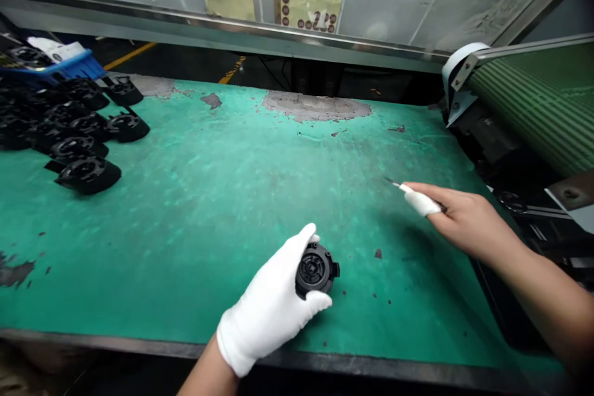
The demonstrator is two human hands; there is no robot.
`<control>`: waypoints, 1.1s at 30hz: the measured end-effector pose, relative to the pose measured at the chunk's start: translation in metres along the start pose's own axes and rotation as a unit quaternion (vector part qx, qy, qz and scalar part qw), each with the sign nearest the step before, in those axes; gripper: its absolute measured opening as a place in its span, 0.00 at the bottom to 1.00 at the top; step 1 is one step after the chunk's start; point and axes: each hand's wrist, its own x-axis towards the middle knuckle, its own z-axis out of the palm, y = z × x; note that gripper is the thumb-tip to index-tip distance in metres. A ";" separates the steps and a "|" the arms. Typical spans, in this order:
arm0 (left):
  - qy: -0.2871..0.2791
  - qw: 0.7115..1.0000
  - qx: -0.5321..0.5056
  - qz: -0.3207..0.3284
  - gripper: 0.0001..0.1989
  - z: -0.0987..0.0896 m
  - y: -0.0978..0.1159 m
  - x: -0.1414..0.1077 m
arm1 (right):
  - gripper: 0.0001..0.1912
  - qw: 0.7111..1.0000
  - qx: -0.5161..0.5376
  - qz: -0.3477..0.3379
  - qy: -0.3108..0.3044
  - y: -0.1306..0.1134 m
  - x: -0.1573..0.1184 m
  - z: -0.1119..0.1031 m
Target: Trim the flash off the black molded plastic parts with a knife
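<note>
My left hand (269, 297), in a white glove, is wrapped around a round black plastic part (314, 269) near the front of the green bench. The part's face, with rings and a small square centre, is turned up, and a small tab sticks out on its right side. My right hand (459, 213) is closed on a slim metal-tipped tool (393, 182), with white covering on the thumb. The tool points left over the bench, apart from the black part. Its handle is mostly hidden by the fingers, so its exact kind cannot be made out.
Several black plastic housings (90, 174) stand at the left, beside a blue bin (69, 68). A green conveyor belt (542, 99) runs along the right, with a dark tray-like object (505, 309) below. The green benchtop (185, 229) has worn patches; a metal rail (232, 31) crosses behind.
</note>
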 end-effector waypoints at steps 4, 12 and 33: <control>-0.041 0.999 -0.013 0.009 0.53 -0.007 -0.002 0.004 | 0.24 0.964 0.156 -0.089 -0.195 -0.043 -0.034 0.005; -0.083 0.997 0.005 0.010 0.49 -0.014 0.000 0.007 | 0.23 0.945 0.172 -0.133 -0.244 -0.074 -0.033 0.015; -0.076 0.996 -0.022 0.039 0.45 -0.009 -0.002 0.005 | 0.28 0.962 0.029 -0.128 -0.239 -0.079 -0.042 0.019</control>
